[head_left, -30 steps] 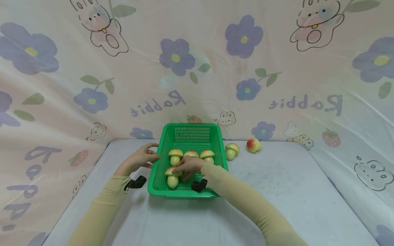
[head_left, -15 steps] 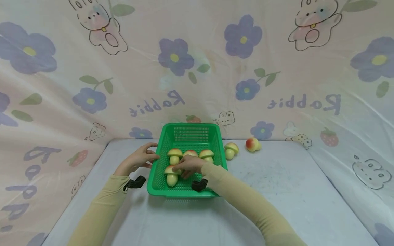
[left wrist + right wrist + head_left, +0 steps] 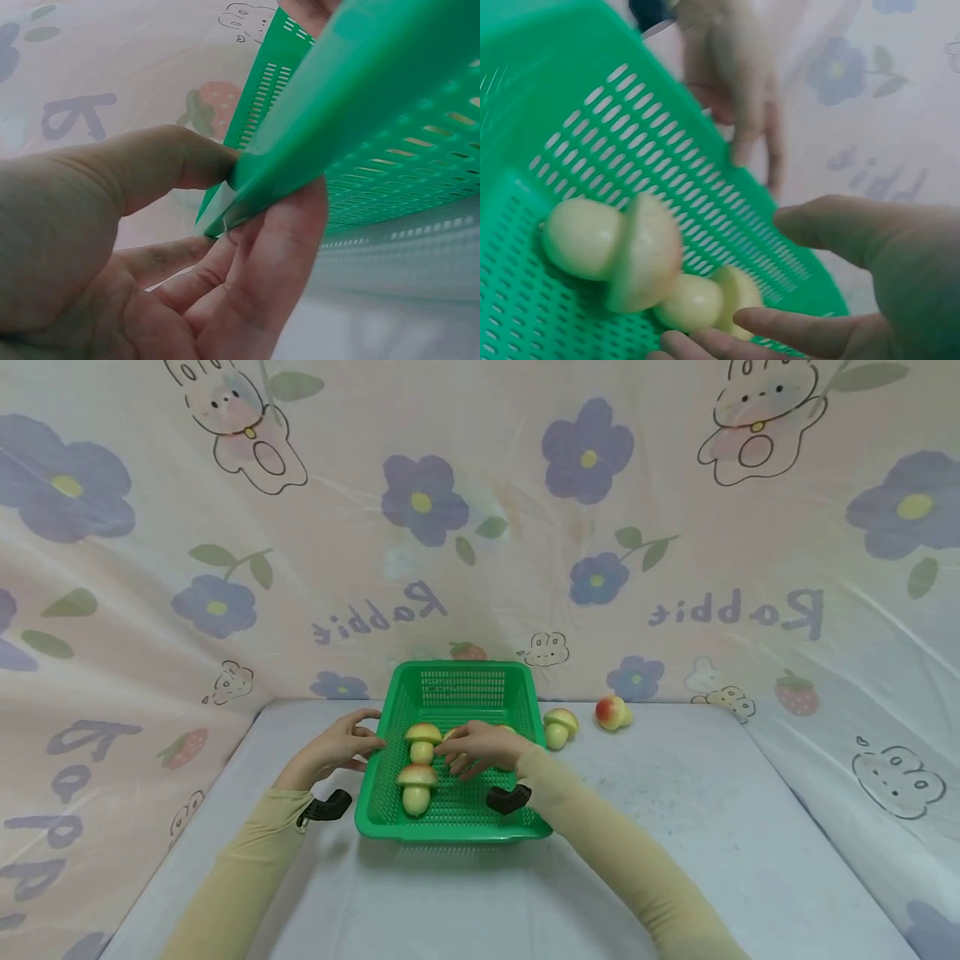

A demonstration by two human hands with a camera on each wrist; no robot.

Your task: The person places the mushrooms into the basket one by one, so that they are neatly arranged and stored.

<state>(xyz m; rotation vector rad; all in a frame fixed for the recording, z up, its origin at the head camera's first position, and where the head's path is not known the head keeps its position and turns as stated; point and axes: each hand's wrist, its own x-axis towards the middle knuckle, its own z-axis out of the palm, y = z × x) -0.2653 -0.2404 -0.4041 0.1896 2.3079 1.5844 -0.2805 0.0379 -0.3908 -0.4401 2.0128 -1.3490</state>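
My left hand (image 3: 336, 750) pinches the left rim of a green plastic basket (image 3: 465, 833); the left wrist view has thumb and fingertips on either side of the rim (image 3: 281, 142). Over the inside of the basket hovers my right hand (image 3: 483, 745), fingers spread, with nothing between thumb and fingers in the right wrist view. Toy mushrooms with reddish-yellow caps lie in the basket: a front-left mushroom (image 3: 417, 789) and, behind it, another mushroom (image 3: 423, 742). Further ones are partly hidden by my right hand.
Right of the basket, a mushroom (image 3: 560, 727) lies on the white-covered table (image 3: 675, 827). Beyond it is another mushroom (image 3: 612, 713), its reddish cap turned left. A printed cloth (image 3: 495, 585) hangs behind the table.
My right hand has lifted from the front-left mushroom and shifted up and to the right, its fingers opening. That mushroom stays in the basket. My left hand keeps hold of the rim.
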